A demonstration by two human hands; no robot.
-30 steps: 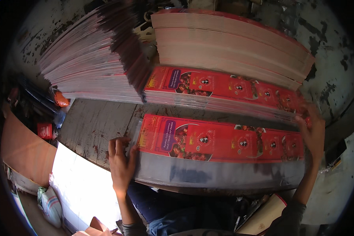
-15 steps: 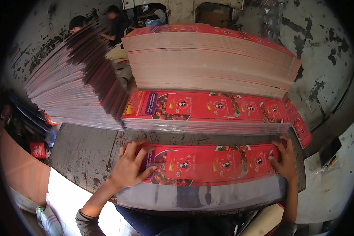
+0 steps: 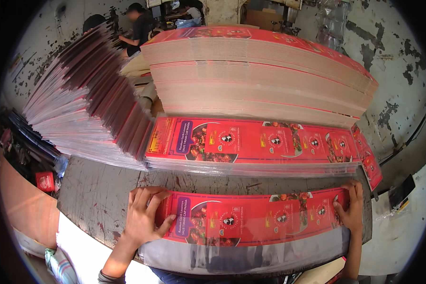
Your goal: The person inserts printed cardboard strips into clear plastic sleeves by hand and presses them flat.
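A long red printed card strip (image 3: 255,217) lies on the worn dark table in front of me, its lower part covered by a clear plastic sleeve (image 3: 251,258) that extends toward my body. My left hand (image 3: 146,215) grips the strip's left end, thumb on top and fingers curled at the far edge. At the opposite end, my right hand (image 3: 352,208) pinches the strip in the same way, thumb over its face. Just beyond is a low stack of red strips in clear plastic (image 3: 251,142).
Behind stands a tall stack of red-topped card strips (image 3: 255,80). A leaning, fanned pile of plastic-sleeved strips (image 3: 85,104) rises at left. A narrow red strip (image 3: 368,158) hangs at the table's right side. Another person (image 3: 139,28) is at the far back left.
My view has shifted, so the table and stacks sit lower in the picture. Both hands keep their grip on the strip's ends, and the strip bows slightly more.
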